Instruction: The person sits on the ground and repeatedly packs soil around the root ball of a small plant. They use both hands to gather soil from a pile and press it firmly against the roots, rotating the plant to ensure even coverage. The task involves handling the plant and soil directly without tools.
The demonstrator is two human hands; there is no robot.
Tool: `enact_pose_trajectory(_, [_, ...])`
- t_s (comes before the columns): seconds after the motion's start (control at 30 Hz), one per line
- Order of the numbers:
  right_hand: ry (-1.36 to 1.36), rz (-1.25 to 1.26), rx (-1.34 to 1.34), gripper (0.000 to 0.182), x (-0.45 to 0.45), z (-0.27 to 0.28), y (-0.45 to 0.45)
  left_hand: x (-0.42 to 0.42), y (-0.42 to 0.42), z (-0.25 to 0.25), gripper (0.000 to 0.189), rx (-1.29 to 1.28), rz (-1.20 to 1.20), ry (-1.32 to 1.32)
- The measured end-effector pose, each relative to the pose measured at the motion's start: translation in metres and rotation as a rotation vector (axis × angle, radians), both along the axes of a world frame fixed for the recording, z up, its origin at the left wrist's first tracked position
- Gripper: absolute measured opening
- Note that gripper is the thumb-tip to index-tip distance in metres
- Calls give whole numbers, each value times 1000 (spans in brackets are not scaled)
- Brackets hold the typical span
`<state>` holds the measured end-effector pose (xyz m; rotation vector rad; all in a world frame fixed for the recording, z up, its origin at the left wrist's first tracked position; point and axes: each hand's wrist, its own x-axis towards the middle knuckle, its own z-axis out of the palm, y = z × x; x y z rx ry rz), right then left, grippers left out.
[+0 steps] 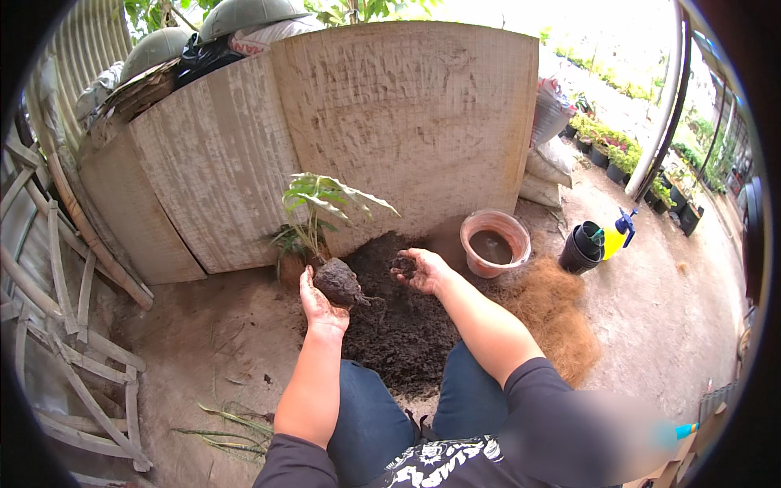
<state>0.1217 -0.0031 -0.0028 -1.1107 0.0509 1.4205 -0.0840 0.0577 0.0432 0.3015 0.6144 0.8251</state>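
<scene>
A leafy green plant point(317, 198) rests by its dark root ball point(337, 282) in my left hand point(320, 305), which cups the ball from below and the side. Its stems lean up and back, and a few roots trail off the right end of the ball. My right hand point(425, 268) is held palm up, with dark soil point(404, 266) in its curled fingers. Beneath both hands a heap of dark potting soil point(396, 341) spreads over the ground between my knees.
Right of the heap are a muddy-water bucket point(471, 259), brown fibre point(549, 305), stacked black pots point(579, 253) and a yellow spray bottle point(613, 241). Boards point(403, 122) stand behind. A potted plant point(293, 268) sits by them. Long cut leaves point(232, 427) and a wooden frame point(79, 366) lie left.
</scene>
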Motion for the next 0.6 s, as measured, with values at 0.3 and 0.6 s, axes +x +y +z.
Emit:
enact_pose_trajectory(0.3, [-92, -25, 6, 17, -18, 24, -4, 26, -10, -19, 44, -3, -19, 89])
enact_pose_trajectory(0.6, [-158, 27, 120, 8, -3, 30, -12, 55, -9, -29, 37, 23, 28, 98])
